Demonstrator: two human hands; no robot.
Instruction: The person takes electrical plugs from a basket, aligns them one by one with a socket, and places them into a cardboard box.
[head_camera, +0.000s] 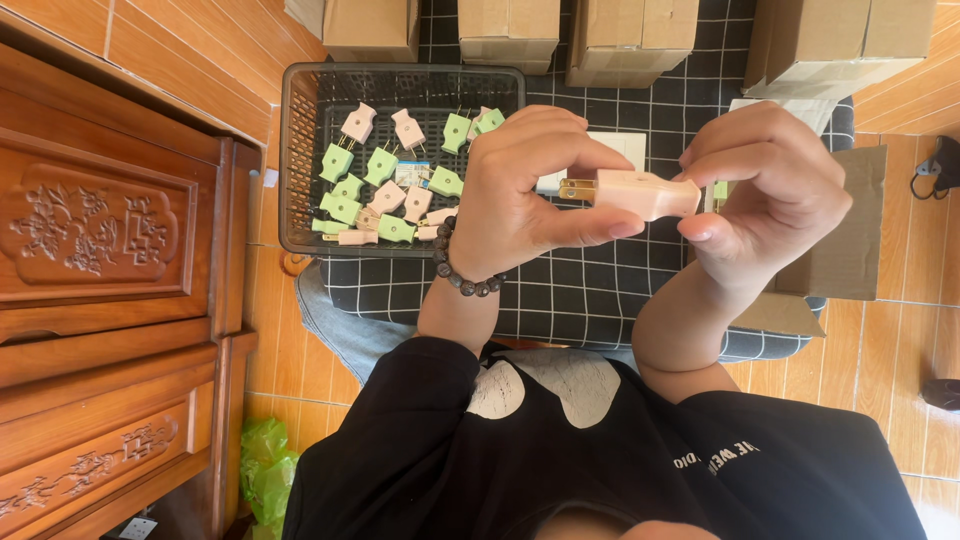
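Observation:
Both my hands hold one pale pink electrical plug (640, 193) in front of me, above a dark checked cloth (590, 290). My left hand (525, 195), with a bead bracelet on its wrist, pinches the end with the brass prongs. My right hand (775, 190) grips the plug's other end between thumb and fingers. A black plastic basket (298, 150) to the left of my left hand contains several pink and green plugs (385, 190) of the same kind.
A carved wooden cabinet (110, 270) fills the left side. Several cardboard boxes (620, 35) stand along the top, and a flat cardboard piece (850, 250) lies under my right hand. A green plastic bag (265, 470) is at lower left. A black adapter (940, 165) lies on the orange tiles at right.

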